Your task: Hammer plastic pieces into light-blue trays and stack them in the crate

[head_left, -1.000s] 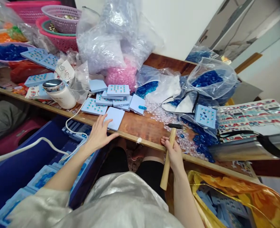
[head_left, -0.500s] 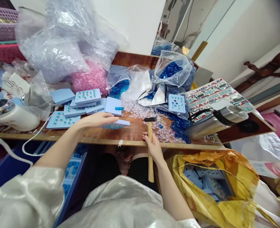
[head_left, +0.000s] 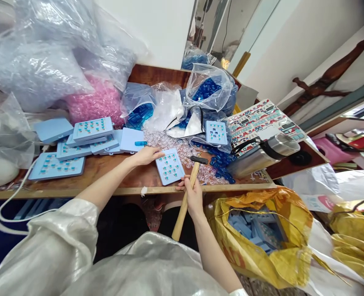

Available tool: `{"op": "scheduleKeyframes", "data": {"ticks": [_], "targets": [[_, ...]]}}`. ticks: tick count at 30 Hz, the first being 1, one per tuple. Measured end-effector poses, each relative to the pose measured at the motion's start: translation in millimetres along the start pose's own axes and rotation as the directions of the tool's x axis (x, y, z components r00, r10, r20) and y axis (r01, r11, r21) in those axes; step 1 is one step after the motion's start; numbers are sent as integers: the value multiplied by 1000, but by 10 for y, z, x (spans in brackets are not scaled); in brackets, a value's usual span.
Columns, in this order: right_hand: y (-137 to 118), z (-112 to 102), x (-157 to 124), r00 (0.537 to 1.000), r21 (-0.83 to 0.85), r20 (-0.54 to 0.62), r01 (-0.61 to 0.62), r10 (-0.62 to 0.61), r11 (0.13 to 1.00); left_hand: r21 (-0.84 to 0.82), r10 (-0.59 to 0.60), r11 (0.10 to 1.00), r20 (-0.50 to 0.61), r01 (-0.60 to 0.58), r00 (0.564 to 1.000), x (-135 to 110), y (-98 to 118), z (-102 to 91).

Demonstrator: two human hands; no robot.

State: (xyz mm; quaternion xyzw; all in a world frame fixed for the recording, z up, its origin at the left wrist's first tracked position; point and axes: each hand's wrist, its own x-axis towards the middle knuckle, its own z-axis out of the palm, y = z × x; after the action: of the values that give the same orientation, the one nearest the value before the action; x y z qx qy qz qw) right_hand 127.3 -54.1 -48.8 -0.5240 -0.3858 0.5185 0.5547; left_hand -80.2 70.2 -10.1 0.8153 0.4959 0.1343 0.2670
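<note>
My left hand (head_left: 148, 156) has its fingers closed on the upper left edge of a light blue plastic panel (head_left: 170, 168). The panel's face, dotted with rows of small turquoise pieces, is turned up towards me at the table's front. My right hand (head_left: 194, 196) is wrapped round the wooden handle of a hammer (head_left: 182, 218), whose dark head points away from me. Fingertips of that hand reach the panel's lower right corner. Small clear plastic rings (head_left: 161, 139) lie loose behind the panel, and dark blue pieces (head_left: 221, 162) lie to its right.
Similar panels are stacked (head_left: 92, 129) on the left, before bags of pink (head_left: 93, 100) and clear pieces. A steel flask (head_left: 262, 154) lies at the right. Below it stands a yellow sack (head_left: 262, 263) holding light blue parts. A white cable (head_left: 17, 193) crosses the left table edge.
The panel by my left hand, seen nearly edge-on before, now shows its dotted face. My right hand and the hammer have come up against its corner. The view has swung right.
</note>
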Motion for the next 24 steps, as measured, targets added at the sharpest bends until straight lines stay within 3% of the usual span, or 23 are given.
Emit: {"op": "scheduleKeyframes", "data": {"ticks": [3, 6, 9, 11, 12, 13, 16, 20, 24], "targets": [[-67, -120, 72, 995, 72, 89, -42, 35, 997, -116, -79, 991, -52, 73, 996, -106, -143, -252], [-186, -289, 241, 951, 31, 295, -110, 96, 993, -152, -95, 983, 44, 101, 994, -181, -225, -440], [-288, -366, 518, 916, -84, 380, -107, 132, 991, -55, -80, 995, 109, 86, 991, -172, -197, -400], [-306, -323, 724, 864, -92, 473, -143, 170, 985, 66, -117, 991, 12, 116, 993, -124, -123, -241], [-298, -282, 817, 864, -54, 479, -148, 155, 988, 128, -134, 982, -75, 143, 988, -99, -78, -136], [-279, -237, 895, 892, -10, 435, -131, 122, 991, 185, -134, 969, -171, 166, 976, -80, -31, -25], [-196, -144, 1020, 966, 100, 260, -37, 10, 994, 306, -6, 942, -400, 140, 916, -98, 98, 283], [-136, -177, 964, 980, 68, 190, 53, -65, 996, 277, 195, 957, -406, -83, 893, -285, 191, 503], [-130, -215, 856, 972, -12, 217, 92, -87, 996, 205, 229, 966, -411, -155, 883, -343, 119, 480]]}}
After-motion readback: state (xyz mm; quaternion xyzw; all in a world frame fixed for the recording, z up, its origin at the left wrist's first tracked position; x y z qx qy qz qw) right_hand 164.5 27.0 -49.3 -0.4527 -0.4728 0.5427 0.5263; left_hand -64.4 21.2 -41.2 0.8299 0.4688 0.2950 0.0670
